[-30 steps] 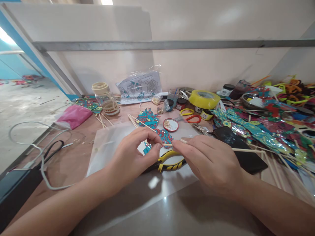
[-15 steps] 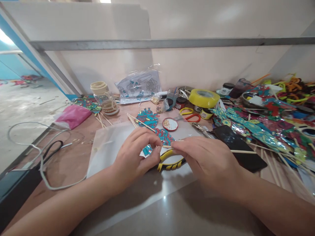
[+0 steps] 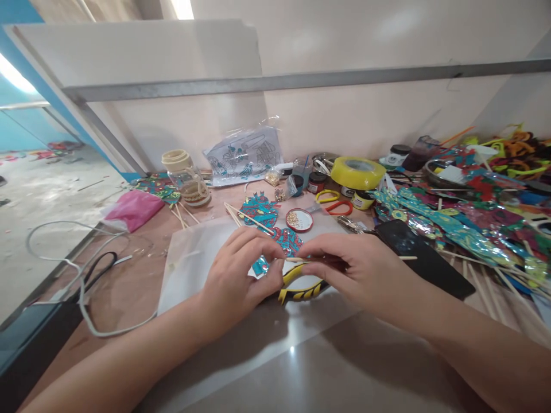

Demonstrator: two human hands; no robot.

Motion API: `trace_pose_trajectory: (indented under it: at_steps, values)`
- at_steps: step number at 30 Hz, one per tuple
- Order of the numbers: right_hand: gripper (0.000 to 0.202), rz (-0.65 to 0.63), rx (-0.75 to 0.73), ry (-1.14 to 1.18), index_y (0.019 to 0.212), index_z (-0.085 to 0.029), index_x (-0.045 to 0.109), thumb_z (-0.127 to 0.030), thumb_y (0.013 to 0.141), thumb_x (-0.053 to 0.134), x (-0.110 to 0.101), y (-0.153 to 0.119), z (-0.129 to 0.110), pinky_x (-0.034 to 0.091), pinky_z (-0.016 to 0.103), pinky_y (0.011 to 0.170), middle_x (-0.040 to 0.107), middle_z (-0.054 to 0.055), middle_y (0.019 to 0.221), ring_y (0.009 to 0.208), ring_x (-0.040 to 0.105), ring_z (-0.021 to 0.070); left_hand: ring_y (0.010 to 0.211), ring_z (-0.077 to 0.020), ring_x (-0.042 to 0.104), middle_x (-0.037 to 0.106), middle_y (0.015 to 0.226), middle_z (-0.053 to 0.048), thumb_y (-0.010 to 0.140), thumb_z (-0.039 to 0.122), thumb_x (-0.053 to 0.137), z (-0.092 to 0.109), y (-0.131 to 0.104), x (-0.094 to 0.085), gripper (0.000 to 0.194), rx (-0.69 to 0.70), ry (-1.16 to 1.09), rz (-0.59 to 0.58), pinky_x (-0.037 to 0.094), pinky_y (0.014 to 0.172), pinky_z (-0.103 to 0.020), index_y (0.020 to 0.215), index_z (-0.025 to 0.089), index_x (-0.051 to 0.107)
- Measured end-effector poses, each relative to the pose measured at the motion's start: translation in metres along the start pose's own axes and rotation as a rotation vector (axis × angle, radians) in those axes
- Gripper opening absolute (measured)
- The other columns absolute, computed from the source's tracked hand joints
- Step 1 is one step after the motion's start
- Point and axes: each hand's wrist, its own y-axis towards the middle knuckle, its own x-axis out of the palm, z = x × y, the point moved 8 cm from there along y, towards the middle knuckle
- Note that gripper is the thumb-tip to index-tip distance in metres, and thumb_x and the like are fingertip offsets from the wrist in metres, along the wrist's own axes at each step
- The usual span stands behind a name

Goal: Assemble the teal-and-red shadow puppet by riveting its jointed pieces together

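My right hand (image 3: 365, 269) pinches a thin wooden stick (image 3: 295, 260), whose far end sticks out past the back of the hand. At the stick's left tip, my left hand (image 3: 245, 267) has thumb and forefinger pressed together; whatever is between them is too small to make out. Below the fingertips lie yellow-and-black pliers (image 3: 303, 291) on a translucent sheet (image 3: 185, 269). Just beyond are teal and red patterned cutouts (image 3: 260, 211), partly covered by my left hand, with sticks across them. A red-rimmed lid (image 3: 300, 219) holds small gold pieces.
Black phone (image 3: 424, 258), painted cutouts (image 3: 451, 221) and loose sticks lie right. Behind are yellow tape (image 3: 358, 173), paint jars, scissors (image 3: 339, 207) and a bagged drawing (image 3: 245, 156). At left are a clear jar (image 3: 187, 180), pink bag (image 3: 133, 210) and white cable (image 3: 81, 298).
The view has shifted slightly. My right thumb now shows below the forefinger, and the right hand has turned a little around the stick. My left hand keeps its pinch.
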Motion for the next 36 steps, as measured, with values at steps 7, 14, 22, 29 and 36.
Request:
trace_pose_trajectory:
  at_steps: [7,14,22,29,36]
  values:
    - [0.013,0.105,-0.107,-0.061,0.095,-0.024,0.070,-0.024,0.091,0.058,-0.009,-0.007,-0.006,0.047,0.021,0.065,0.073,-0.002,0.083,0.071,0.065,0.0107,0.078,-0.0126,0.056,0.060,0.078,0.000,0.083,0.009,0.056,-0.001,0.003,-0.007,0.010,-0.064,-0.066,-0.017,0.046,0.075,-0.026,0.081,0.018,0.058]
    - [0.013,0.111,-0.117,-0.052,0.091,-0.022,0.071,-0.022,0.091,0.058,-0.006,-0.006,-0.008,0.044,0.018,0.062,0.073,-0.003,0.078,0.066,0.064,0.0084,0.077,-0.0118,0.056,0.059,0.078,0.001,0.083,0.008,0.055,-0.006,0.002,0.000,0.010,-0.115,-0.123,-0.048,0.046,0.074,-0.025,0.081,0.018,0.057]
    - [0.016,0.015,-0.045,0.041,0.087,-0.021,0.074,-0.018,0.089,0.059,-0.002,-0.001,-0.003,0.038,0.018,0.049,0.065,-0.006,0.058,0.050,0.055,0.0074,0.078,-0.0128,0.056,0.060,0.078,0.000,0.084,0.011,0.055,-0.007,-0.001,0.004,0.009,-0.120,-0.150,-0.051,0.047,0.074,-0.026,0.081,0.019,0.057]
    - [0.015,0.021,-0.019,0.028,0.092,-0.022,0.070,-0.018,0.090,0.056,-0.006,0.001,-0.001,0.045,0.019,0.059,0.072,-0.002,0.078,0.066,0.063,0.0099,0.080,-0.0132,0.058,0.062,0.080,0.000,0.087,0.015,0.052,-0.014,0.001,0.005,0.009,-0.204,-0.155,-0.075,0.048,0.075,-0.026,0.084,0.019,0.059]
    - [0.024,0.304,-0.331,-0.292,0.111,-0.017,0.063,-0.010,0.090,0.053,-0.015,-0.015,-0.019,0.049,0.029,0.076,0.068,0.006,0.090,0.083,0.061,0.0163,0.080,-0.0151,0.064,0.070,0.085,-0.001,0.091,0.033,0.057,-0.035,-0.005,0.011,0.016,-0.452,-0.409,-0.133,0.052,0.073,-0.028,0.092,0.021,0.067]
